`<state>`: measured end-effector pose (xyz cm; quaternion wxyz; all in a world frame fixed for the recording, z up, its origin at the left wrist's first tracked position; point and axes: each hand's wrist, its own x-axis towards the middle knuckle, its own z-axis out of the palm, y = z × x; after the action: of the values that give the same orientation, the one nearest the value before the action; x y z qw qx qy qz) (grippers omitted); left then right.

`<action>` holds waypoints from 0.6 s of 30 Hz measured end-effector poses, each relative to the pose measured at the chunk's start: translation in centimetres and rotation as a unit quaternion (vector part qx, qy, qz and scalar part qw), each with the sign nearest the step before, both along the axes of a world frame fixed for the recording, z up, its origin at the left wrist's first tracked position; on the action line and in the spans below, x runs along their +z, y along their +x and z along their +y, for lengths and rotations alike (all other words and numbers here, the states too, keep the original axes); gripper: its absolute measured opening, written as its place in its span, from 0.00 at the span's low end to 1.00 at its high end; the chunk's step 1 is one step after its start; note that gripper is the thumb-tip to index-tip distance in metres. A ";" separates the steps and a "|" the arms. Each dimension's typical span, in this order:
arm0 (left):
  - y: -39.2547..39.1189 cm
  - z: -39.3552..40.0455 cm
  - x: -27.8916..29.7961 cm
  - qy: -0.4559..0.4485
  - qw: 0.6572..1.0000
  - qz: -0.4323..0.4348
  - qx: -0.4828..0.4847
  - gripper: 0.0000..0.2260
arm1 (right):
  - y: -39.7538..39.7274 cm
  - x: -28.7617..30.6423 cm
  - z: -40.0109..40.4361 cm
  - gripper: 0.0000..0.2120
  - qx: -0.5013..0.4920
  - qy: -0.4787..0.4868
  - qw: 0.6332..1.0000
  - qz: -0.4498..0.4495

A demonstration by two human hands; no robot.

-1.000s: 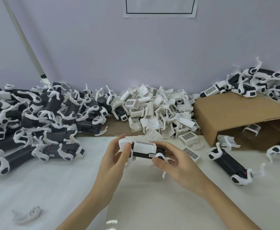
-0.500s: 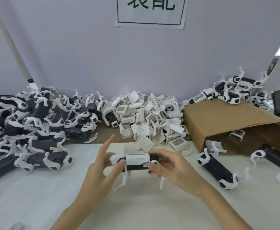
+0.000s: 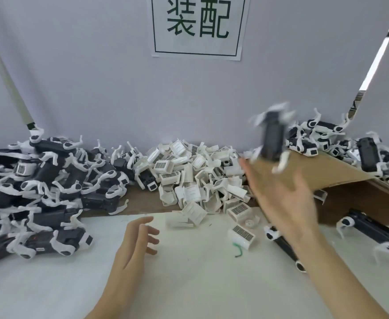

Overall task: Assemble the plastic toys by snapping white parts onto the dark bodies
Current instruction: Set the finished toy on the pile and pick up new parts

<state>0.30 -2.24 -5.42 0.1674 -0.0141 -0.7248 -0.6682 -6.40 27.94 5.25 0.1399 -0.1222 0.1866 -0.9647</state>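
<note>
Toy flying blurred, touching neither hand — your right hand and left hand hanging spread, gripping nothing. White parts and dark bodies waiting — plenty left.

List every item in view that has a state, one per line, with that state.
Left hand: open, fingers relaxed, holds nothing, above the white table.
Right hand: open, palm up, fingers spread, holds nothing.
Assembled toy: in mid-air above the right hand, blurred, touching neither hand.
Cardboard box: on its side, opening facing right.
White parts pile: loose, heaped against the wall.
Left toy pile: heaped.
</note>
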 end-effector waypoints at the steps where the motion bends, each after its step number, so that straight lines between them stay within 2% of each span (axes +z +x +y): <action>1: 0.1 0.1 0.2 -0.002 1.000 -0.004 0.003 0.23 | -0.5 0.3 1.1 0.46 0.023 -0.069 0.997 -0.005; 2: 0.2 0.3 0.3 -0.008 1.000 -0.006 0.004 0.22 | -0.6 0.3 1.7 0.50 0.044 -0.078 0.996 0.000; 3: 0.3 0.4 0.5 -0.019 1.000 -0.006 0.004 0.20 | -0.6 0.0 2.1 0.49 0.056 -0.050 0.997 0.006; 7: 0.5 0.7 0.6 -0.104 0.994 0.000 0.017 0.13 | -0.3 -3.9 1.8 0.35 0.036 0.057 0.998 -0.017; 10: 0.0 0.9 -0.1 -0.221 0.974 0.012 0.042 0.05 | 0.2 -5.6 0.7 0.28 0.013 0.104 0.993 -0.049; 11: -0.3 0.9 -0.3 -0.267 0.963 0.006 0.044 0.05 | 0.3 -5.9 0.3 0.27 0.013 0.117 0.991 -0.057; 14: -2.5 0.7 -0.3 -0.374 0.926 -0.013 0.055 0.13 | 0.4 -6.4 -0.8 0.25 0.035 0.165 0.984 -0.049; 18: -9.4 -1.2 3.8 -0.494 0.853 -0.009 0.167 0.22 | 0.6 -7.1 -2.4 0.24 0.049 0.228 0.971 -0.047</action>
<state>-9.07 -3.49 -1.64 0.2414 0.0322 -0.9523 -0.1839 -5.83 25.58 -1.89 0.2199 -0.0504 0.3890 -0.8932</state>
